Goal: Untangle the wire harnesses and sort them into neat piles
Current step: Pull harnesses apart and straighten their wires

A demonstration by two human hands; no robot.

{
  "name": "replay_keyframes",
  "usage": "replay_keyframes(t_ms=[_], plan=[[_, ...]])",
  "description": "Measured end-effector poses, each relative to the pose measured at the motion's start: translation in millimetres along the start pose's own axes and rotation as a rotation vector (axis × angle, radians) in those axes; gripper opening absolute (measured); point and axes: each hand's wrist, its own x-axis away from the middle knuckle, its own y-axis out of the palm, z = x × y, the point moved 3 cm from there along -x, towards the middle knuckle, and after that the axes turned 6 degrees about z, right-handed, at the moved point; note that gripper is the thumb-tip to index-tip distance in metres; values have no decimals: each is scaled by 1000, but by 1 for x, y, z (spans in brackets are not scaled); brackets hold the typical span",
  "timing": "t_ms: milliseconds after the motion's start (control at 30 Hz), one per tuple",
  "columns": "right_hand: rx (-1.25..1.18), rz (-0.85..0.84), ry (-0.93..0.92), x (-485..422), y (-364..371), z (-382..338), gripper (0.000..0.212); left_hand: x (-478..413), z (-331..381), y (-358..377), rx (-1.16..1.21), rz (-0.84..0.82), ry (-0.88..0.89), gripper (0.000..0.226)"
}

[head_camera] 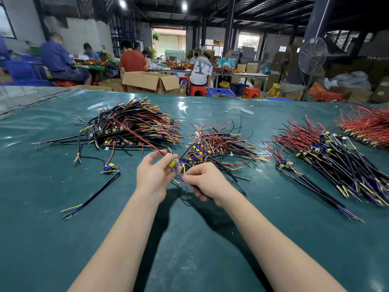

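My left hand grips one wire harness by its small yellow-and-blue board; its red wire runs up and to the left. My right hand pinches that harness's thin coloured leads and holds a black cable under the palm. Just beyond my hands lies a tangled heap of harnesses. An aligned pile sits at the far left, and a second pile lies to the right. A single harness lies alone to the left of my left hand.
The green table stretches wide around my arms. A pile of red-wired boards sits at the far right edge. Beyond the table are cardboard boxes, seated people, red stools and a standing fan.
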Motion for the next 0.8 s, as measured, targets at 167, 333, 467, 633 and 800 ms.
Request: replay_keyframes(t_ms=[167, 333, 467, 633, 800], plan=[[-98, 42, 43, -3, -5, 1, 26, -4, -7, 1, 232, 29, -269, 16], [-326, 34, 169, -2, -11, 6, 19, -7, -8, 1, 152, -8, -208, 15], [-401, 78, 201, -3, -13, 10, 16, -4, -11, 0, 77, -35, -258, 14], [-397, 47, 203, -1, -11, 3, 20, -4, -11, 0, -65, -150, -104, 13], [-414, -63, 203, 0, -6, -2, 21, -1, -7, 4, -19, -244, -52, 17]])
